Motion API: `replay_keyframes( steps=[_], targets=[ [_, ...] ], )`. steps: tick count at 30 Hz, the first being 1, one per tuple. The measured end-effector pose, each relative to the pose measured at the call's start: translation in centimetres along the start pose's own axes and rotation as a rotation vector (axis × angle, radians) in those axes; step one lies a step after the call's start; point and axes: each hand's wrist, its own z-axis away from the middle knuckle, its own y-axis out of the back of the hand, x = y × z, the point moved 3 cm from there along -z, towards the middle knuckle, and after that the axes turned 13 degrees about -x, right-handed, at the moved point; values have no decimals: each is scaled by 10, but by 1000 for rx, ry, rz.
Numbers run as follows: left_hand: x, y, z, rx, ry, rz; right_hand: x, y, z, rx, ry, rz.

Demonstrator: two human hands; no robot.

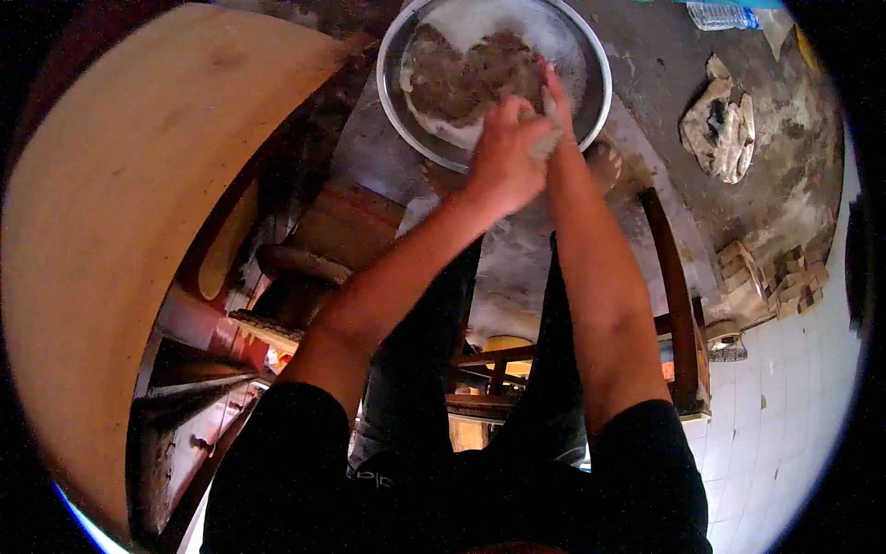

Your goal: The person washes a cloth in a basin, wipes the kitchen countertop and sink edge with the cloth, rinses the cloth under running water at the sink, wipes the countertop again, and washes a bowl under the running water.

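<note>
The left hand is curled around a small lump, at the near side of the basin. The right hand contacts the lump from the right; its fingers appear extended, though blur limits certainty. The brown mass lies inside the basin. A crumpled cloth lies right of the basin.

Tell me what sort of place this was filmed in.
Probably a rough indoor workroom, perhaps in a home: a wide metal basin of clumpy, clay-like material sits on a stained, bare floor, with small blocks heaped by a pale wall.
</note>
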Motion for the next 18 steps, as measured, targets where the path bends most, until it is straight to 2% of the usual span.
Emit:
replay_keyframes(
  steps=[2,3,4,5,7,8,10,11,13,14,16,17,18],
  targets=[
    [22,-3,4,135,-19,-159,0,10,1,-156,-8,-37],
    [22,-7,0,134,8,-111,-1,-6,15,-164,97,45],
    [18,-12,-3,132,36,-61,-2,-22,30,-165,204,125],
    [12,-15,-6,130,64,-11,1,-15,18,-75,116,-20],
    [-3,-17,-17,147,108,-43,9,9,-8,-6,134,22],
    [-11,-17,-23,155,130,-59,18,33,-19,-27,238,211],
    [-24,-16,-35,185,116,-6,22,69,-40,-128,295,426],
    [-32,-14,-39,199,110,20,20,87,-49,-208,246,452],
    [-37,-3,-50,88,229,-100,23,80,-47,-208,173,583],
    [-42,4,-56,34,288,-158,27,72,-49,-128,148,696],
    [-73,17,-75,81,401,-111,32,62,-54,5,162,763],
    [-87,20,-80,101,459,-84,37,68,-57,64,198,714],
    [-96,22,-83,89,469,-96,27,39,-38,119,118,557]
  ],
)
